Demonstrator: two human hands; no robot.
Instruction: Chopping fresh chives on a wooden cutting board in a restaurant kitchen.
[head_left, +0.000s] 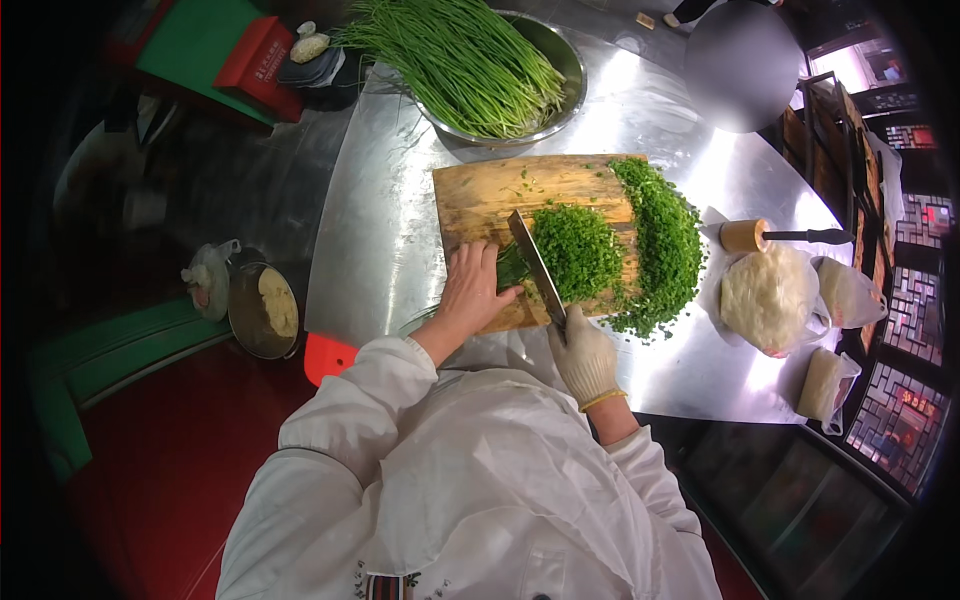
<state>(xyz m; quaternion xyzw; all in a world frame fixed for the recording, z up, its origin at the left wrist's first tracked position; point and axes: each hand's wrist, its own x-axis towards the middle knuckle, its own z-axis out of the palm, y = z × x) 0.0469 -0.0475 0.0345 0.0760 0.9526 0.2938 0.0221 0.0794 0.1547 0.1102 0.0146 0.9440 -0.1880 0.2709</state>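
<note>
My bare left hand (474, 289) presses a bunch of green chives (510, 268) against the wooden cutting board (480, 191). In a knitted white glove, my right hand (585, 352) grips a kitchen knife (536, 266) by its handle. The blade stands between the held stalks and a mound of chopped chives (577, 251) on the board. A larger heap of chopped chives (667, 247) runs over the board's right edge onto the metal table (367, 225). Part of the held bunch is hidden under my left hand.
Behind the board stands a steel bowl (577, 82) with long whole chives (465, 67). To the right are a wooden cylinder with a dark handle (742, 235) and several plastic bags (769, 300). A pot (262, 349) holding a pale mass sits left, below the table edge. A person (742, 67) is beyond the table.
</note>
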